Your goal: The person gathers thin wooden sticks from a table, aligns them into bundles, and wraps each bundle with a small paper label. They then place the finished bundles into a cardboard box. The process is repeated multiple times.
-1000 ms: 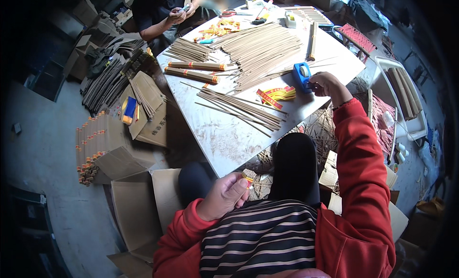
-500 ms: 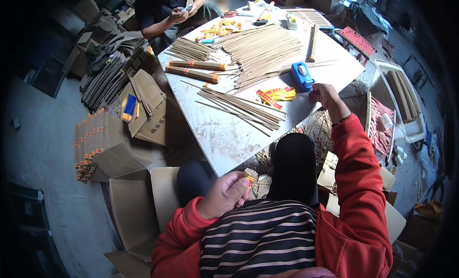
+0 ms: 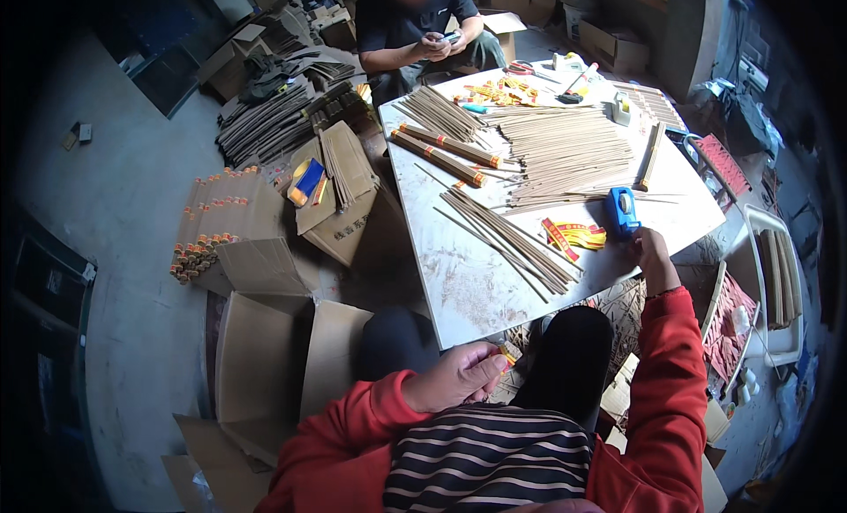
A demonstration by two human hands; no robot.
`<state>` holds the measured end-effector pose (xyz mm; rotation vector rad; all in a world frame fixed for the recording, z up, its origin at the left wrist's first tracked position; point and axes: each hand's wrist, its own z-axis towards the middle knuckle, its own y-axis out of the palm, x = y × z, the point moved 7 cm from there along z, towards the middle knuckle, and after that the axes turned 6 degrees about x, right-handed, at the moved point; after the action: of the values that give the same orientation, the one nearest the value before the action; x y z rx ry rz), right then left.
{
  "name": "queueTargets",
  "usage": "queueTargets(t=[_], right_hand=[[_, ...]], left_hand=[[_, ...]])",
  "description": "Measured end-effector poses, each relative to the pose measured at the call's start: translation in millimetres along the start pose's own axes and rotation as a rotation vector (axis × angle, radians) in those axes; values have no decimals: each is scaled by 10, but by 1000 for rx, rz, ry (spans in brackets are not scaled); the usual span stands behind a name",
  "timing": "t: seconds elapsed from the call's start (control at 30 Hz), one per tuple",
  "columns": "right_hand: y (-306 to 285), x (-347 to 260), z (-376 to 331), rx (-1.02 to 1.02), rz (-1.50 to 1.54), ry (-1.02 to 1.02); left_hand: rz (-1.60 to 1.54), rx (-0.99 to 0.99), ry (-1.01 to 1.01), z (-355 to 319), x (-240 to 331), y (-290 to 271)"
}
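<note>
My left hand (image 3: 457, 378) is closed around a banded bundle of incense sticks (image 3: 509, 355), held low in front of my striped shirt. Only its end with a red and yellow band shows; the rest is hidden by the hand. At the table's right edge, my right hand (image 3: 651, 250) has its fingers pinched together at the near end of a blue tape dispenser (image 3: 623, 211). What lies between those fingertips is too small to make out. Left of the dispenser are red and yellow paper labels (image 3: 575, 237). Loose incense sticks (image 3: 507, 239) lie nearer to me.
The white table (image 3: 459, 306) carries a wide spread of sticks (image 3: 569, 151) and finished bundles (image 3: 438, 158). Across it sits a person (image 3: 415, 28) holding a phone. An open cardboard box (image 3: 263, 354) stands at my left, near stacked bundles (image 3: 221, 217). A white tub (image 3: 776, 279) is at right.
The whole view has shifted, so the table now appears farther right and lower. My left hand keeps hold of the bundle, and my right hand stays at the tape dispenser.
</note>
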<state>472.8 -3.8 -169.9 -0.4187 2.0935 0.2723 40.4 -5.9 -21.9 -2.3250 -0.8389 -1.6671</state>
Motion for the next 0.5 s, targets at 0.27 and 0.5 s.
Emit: queueTargets(t=[0.27, 0.5], right_hand=[[61, -49, -438, -111, -90, -32], [781, -31, -2384, -732, -82, -237]], left_hand=[[-59, 126, 94, -87, 136, -231], [-75, 282, 117, -153, 220, -429]])
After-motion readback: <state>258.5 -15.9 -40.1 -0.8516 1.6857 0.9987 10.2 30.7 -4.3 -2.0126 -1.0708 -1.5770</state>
